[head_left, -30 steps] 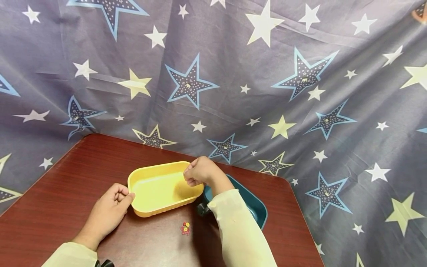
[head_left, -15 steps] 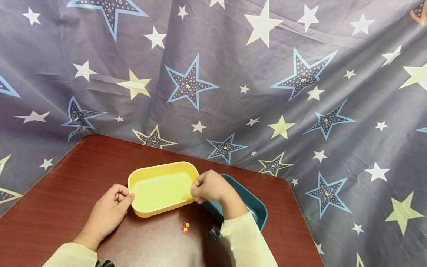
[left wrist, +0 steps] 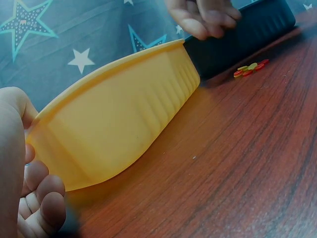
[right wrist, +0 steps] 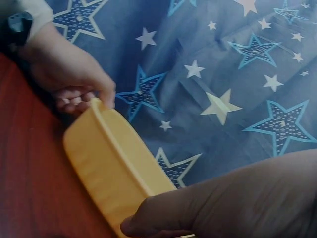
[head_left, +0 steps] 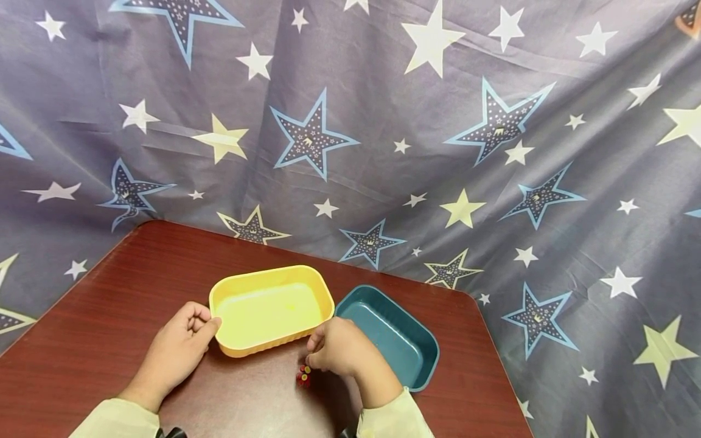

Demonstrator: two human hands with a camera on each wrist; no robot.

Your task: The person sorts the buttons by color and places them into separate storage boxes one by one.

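Observation:
My left hand (head_left: 181, 347) pinches the near-left end of the yellow tray (head_left: 257, 310), its thumb over the rim. In the left wrist view the curled fingers lie against the tray's outer wall (left wrist: 124, 119). My right hand (head_left: 342, 350) is just off the tray's near-right corner, fingers loosely bent, nothing visible in them. Right by its fingertips on the table lies a flower-like cluster of small red and yellow flat pieces (head_left: 303, 376). The left wrist view has these pieces (left wrist: 251, 68) on the wood, with the right hand (left wrist: 205, 17) raised above table level.
A teal tray (head_left: 391, 340) stands right of the yellow one, their corners close together, partly behind the right hand. Both stand on a reddish-brown wooden table (head_left: 175, 261). A star-patterned cloth (head_left: 383, 182) hangs behind the table's back edge.
My right hand has come from over the yellow tray's right end, back across its rim, and down toward the small pieces. More of the teal tray shows. The left hand has stayed put.

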